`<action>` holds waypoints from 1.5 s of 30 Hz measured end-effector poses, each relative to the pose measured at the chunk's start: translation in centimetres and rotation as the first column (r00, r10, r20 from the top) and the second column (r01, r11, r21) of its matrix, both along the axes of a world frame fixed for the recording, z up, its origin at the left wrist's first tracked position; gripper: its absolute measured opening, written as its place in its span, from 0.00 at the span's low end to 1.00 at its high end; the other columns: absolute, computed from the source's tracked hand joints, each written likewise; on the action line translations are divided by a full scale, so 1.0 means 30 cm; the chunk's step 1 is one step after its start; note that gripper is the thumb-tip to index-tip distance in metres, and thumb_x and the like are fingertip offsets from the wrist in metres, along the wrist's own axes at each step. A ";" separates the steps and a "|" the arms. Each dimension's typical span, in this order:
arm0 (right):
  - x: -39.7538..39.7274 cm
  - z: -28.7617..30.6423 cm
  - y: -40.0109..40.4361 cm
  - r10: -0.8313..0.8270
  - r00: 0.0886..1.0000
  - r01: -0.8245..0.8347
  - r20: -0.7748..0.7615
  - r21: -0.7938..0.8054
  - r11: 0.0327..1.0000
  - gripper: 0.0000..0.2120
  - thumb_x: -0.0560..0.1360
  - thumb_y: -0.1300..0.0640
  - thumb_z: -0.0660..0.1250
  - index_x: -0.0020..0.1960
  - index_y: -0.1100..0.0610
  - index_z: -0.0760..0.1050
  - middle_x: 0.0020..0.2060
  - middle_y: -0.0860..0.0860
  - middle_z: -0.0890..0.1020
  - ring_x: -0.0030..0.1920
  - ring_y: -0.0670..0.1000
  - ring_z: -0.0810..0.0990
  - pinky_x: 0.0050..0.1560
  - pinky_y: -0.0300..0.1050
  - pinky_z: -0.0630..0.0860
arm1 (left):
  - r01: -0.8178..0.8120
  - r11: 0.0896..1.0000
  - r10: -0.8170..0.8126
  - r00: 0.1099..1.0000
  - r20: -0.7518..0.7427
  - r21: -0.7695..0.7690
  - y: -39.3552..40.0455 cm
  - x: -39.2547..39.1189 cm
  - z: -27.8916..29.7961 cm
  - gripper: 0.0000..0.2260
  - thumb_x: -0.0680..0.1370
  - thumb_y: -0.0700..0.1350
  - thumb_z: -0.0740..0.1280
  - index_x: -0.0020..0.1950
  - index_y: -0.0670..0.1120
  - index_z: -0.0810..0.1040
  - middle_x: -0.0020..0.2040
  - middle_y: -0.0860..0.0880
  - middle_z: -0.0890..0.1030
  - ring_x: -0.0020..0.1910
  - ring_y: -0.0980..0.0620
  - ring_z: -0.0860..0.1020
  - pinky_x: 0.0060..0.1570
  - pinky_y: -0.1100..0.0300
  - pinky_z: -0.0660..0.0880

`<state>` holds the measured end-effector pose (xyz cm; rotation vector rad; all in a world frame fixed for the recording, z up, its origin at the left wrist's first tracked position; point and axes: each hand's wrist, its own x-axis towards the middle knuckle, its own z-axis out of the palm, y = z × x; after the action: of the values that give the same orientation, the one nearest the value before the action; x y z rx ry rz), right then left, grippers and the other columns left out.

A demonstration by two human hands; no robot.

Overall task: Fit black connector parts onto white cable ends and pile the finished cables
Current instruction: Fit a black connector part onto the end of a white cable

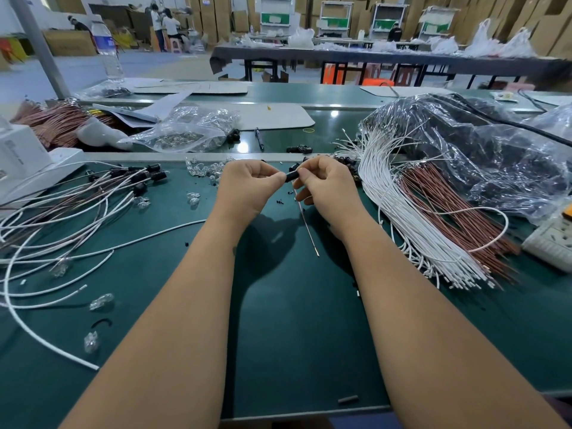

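Spanning both grips (289, 178): black connector (292, 176).

Factory assembly hall; green workbenches (294, 305); stacked cardboard boxes (216, 13), probably stock; cable bundles (418, 212).

Bare green surface (294, 305) between forearms, open down to near edge. Left side: finished cables (62, 212) sprawl in loops, clear plastic bits (100, 301) among them; white box (28, 162) at far left. Right side: bundle of white cables (402, 205) and brown wires (458, 221) fans toward near edge, crumpled plastic bag (479, 150) behind. Ahead of hands: loose black connector parts (298, 149), raised strip across surface. Thin wire (306, 224) hangs below right grip (328, 187).
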<state>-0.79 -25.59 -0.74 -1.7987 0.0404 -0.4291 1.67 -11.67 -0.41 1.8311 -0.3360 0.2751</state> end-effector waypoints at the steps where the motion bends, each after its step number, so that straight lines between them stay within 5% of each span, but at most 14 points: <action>1: -0.002 0.003 0.001 0.012 1.000 -0.012 -0.002 0.021 1.000 0.06 0.80 0.60 0.63 0.44 0.56 0.74 0.34 0.52 0.81 0.28 0.46 0.77 0.33 0.39 0.74 | -0.008 1.000 0.008 1.000 0.005 -0.009 -0.002 -0.001 0.000 0.09 0.73 0.41 0.72 0.34 0.49 0.80 0.30 0.50 0.78 0.28 0.59 0.71 0.31 0.71 0.69; 6: -0.008 0.007 0.015 0.089 0.996 -0.091 0.020 0.095 0.991 0.01 0.78 0.64 0.65 0.49 0.62 0.76 0.34 0.54 0.80 0.30 0.48 0.79 0.34 0.40 0.77 | 0.001 0.998 -0.001 1.000 0.000 -0.057 -0.012 -0.001 0.000 0.08 0.73 0.41 0.73 0.34 0.49 0.81 0.32 0.48 0.80 0.33 0.56 0.75 0.36 0.67 0.72; 11: -0.009 0.010 0.018 0.036 0.997 -0.049 0.075 0.177 0.983 0.05 0.78 0.68 0.64 0.47 0.61 0.76 0.34 0.55 0.81 0.30 0.45 0.80 0.37 0.40 0.80 | 0.118 0.972 -0.141 0.984 -0.106 -0.201 -0.021 0.000 0.007 0.03 0.76 0.36 0.69 0.47 0.39 0.83 0.20 0.59 0.73 0.19 0.64 0.68 0.23 0.75 0.63; 15: -0.009 0.015 0.020 0.033 0.996 -0.055 0.088 0.261 0.964 0.06 0.78 0.68 0.64 0.45 0.59 0.76 0.35 0.55 0.81 0.31 0.46 0.80 0.36 0.39 0.79 | 0.188 0.956 -0.224 0.964 -0.146 -0.227 -0.015 0.016 0.008 0.05 0.77 0.38 0.68 0.45 0.45 0.83 0.20 0.58 0.69 0.20 0.58 0.60 0.20 0.68 0.59; 19: 0.000 0.027 -0.005 -0.079 0.997 0.068 0.023 0.308 0.949 0.12 0.81 0.60 0.59 0.42 0.59 0.76 0.32 0.55 0.80 0.26 0.48 0.77 0.30 0.40 0.76 | 0.077 0.984 -0.102 0.983 -0.151 -0.159 -0.025 0.019 -0.004 0.04 0.78 0.42 0.69 0.46 0.42 0.82 0.18 0.60 0.67 0.18 0.61 0.64 0.21 0.73 0.61; 22: 0.011 0.014 -0.067 -0.289 0.955 0.282 -0.069 -0.097 0.954 0.15 0.80 0.56 0.59 0.41 0.64 0.76 0.33 0.59 0.80 0.29 0.52 0.74 0.35 0.49 0.76 | -0.033 0.983 0.011 0.992 -0.123 -0.180 -0.018 0.029 -0.010 0.05 0.77 0.44 0.69 0.45 0.43 0.82 0.20 0.60 0.71 0.18 0.63 0.66 0.22 0.74 0.63; 24: 0.008 0.002 -0.068 -0.302 0.949 0.236 -0.091 -0.428 0.872 0.17 0.76 0.51 0.63 0.41 0.65 0.78 0.36 0.61 0.81 0.34 0.54 0.75 0.40 0.51 0.76 | -0.080 0.976 0.063 0.994 -0.093 -0.202 -0.009 0.036 -0.013 0.05 0.77 0.44 0.69 0.43 0.44 0.82 0.26 0.57 0.74 0.20 0.65 0.68 0.25 0.75 0.65; 27: -0.008 0.002 -0.013 -0.257 0.952 0.070 -0.167 -0.698 0.712 0.16 0.70 0.46 0.70 0.40 0.60 0.81 0.37 0.54 0.83 0.40 0.55 0.80 0.44 0.47 0.78 | -0.098 0.973 0.084 0.994 -0.076 -0.209 -0.003 0.043 -0.018 0.05 0.76 0.44 0.70 0.42 0.44 0.82 0.29 0.55 0.75 0.23 0.66 0.70 0.28 0.76 0.66; 33: 0.000 -0.001 0.018 -0.310 0.941 0.111 -0.135 -0.744 0.659 0.08 0.70 0.61 0.65 0.46 0.60 0.81 0.42 0.54 0.83 0.45 0.57 0.80 0.40 0.47 0.77 | -0.088 0.975 0.067 0.992 -0.105 -0.202 -0.001 0.048 -0.017 0.07 0.75 0.44 0.72 0.37 0.48 0.80 0.25 0.57 0.74 0.20 0.65 0.67 0.25 0.74 0.65; 36: 0.009 -0.006 0.033 -0.329 0.935 0.103 -0.135 -0.782 0.614 0.04 0.71 0.61 0.61 0.39 0.58 0.74 0.35 0.50 0.75 0.37 0.56 0.73 0.30 0.40 0.62 | -0.089 0.974 0.063 0.989 -0.131 -0.208 0.003 0.045 -0.014 0.08 0.75 0.45 0.71 0.36 0.50 0.79 0.19 0.60 0.70 0.19 0.63 0.65 0.23 0.73 0.63; 39: 0.010 -0.016 0.032 -0.325 0.938 0.106 -0.118 -0.797 0.594 0.12 0.72 0.60 0.60 0.31 0.56 0.63 0.30 0.50 0.68 0.31 0.54 0.67 0.28 0.40 0.55 | -0.103 0.969 0.072 0.987 -0.141 -0.224 0.012 0.041 -0.011 0.09 0.76 0.46 0.71 0.36 0.50 0.79 0.20 0.59 0.69 0.18 0.62 0.64 0.23 0.71 0.64; 45: 0.012 -0.007 -0.001 -0.312 0.947 0.214 -0.073 -0.582 0.784 0.05 0.77 0.57 0.59 0.47 0.56 0.73 0.41 0.49 0.77 0.42 0.53 0.74 0.38 0.46 0.65 | -0.181 0.911 0.116 0.975 -0.192 -0.370 0.027 0.037 0.003 0.07 0.77 0.44 0.69 0.39 0.49 0.78 0.23 0.59 0.71 0.22 0.62 0.66 0.28 0.69 0.66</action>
<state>-0.42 -25.64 -0.96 -2.4385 0.3160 -0.5271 2.78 -10.88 -0.32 1.4770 -0.0188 0.2703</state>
